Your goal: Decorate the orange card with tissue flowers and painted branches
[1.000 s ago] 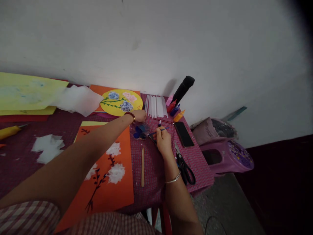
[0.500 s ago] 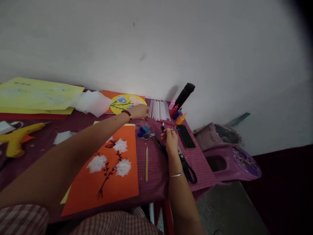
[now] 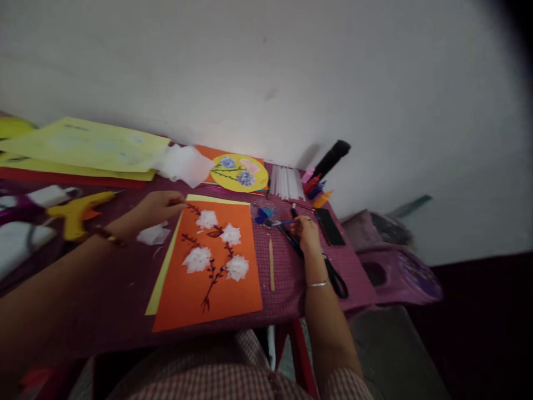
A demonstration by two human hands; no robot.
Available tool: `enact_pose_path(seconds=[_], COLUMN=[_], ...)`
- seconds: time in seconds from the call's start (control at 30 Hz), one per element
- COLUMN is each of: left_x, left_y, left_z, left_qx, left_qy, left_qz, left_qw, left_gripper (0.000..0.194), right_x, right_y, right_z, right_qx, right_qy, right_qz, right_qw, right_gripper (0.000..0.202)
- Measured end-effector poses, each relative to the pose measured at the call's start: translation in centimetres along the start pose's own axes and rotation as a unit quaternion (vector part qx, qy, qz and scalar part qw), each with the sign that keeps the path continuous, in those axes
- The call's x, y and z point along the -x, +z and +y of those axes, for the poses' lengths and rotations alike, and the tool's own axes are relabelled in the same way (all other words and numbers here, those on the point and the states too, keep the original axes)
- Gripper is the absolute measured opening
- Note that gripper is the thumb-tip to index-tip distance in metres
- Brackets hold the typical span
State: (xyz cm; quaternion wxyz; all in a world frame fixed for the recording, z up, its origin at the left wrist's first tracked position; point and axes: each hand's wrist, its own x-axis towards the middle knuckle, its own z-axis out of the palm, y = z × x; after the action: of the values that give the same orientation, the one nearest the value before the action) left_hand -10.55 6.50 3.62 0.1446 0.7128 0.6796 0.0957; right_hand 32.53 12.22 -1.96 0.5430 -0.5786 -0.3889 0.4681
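Note:
My left hand (image 3: pixel 163 206) is at the top left corner of an orange paper sheet (image 3: pixel 233 297), its fingertips pinched on the corner. White paper flowers (image 3: pixel 236 268) sit on this sheet among dark painted stems, and a yellow sheet (image 3: pixel 163 278) shows from beneath. My right hand (image 3: pixel 307 234) holds a thin blue paintbrush (image 3: pixel 287 223). The brush's pale tip points left, close to a clear palette (image 3: pixel 272 206) with blue paint in its wells. Below the right hand, black-handled scissors (image 3: pixel 336 279) lie partly hidden. A pointed wooden stick (image 3: pixel 272 266) lies between sheet and right arm.
Behind are a yellow oval flower picture (image 3: pixel 229 180), white glue sticks (image 3: pixel 287 183) and colored bottles (image 3: pixel 322 198). A phone (image 3: pixel 330 226) lies near the table's right edge. On the left are a yellow glue gun (image 3: pixel 77 214), crumpled white tissue (image 3: pixel 185 165) and yellow papers (image 3: pixel 95 144).
My left hand has moved from beside the oval picture back left to the orange sheet's top corner. My right hand keeps the paintbrush near the palette. The view has shifted left.

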Motion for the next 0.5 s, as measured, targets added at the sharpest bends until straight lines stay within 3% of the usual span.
enact_pose_path(seconds=[0.27, 0.5], left_x=[0.2, 0.7], left_y=[4.8, 5.8], left_z=[-2.1, -4.0], left_qx=[0.143, 0.076], left_qy=[0.035, 0.068], left_qz=[0.082, 0.091], left_qw=[0.986, 0.991], left_gripper=[0.050, 0.040], right_x=[0.4, 0.6], right_y=[0.4, 0.8], right_z=[0.2, 0.1], right_qx=[0.023, 0.036], right_qy=[-0.024, -0.043], right_qz=[0.004, -0.021], right_qw=[0.999, 0.998], right_gripper=[0.021, 0.019])
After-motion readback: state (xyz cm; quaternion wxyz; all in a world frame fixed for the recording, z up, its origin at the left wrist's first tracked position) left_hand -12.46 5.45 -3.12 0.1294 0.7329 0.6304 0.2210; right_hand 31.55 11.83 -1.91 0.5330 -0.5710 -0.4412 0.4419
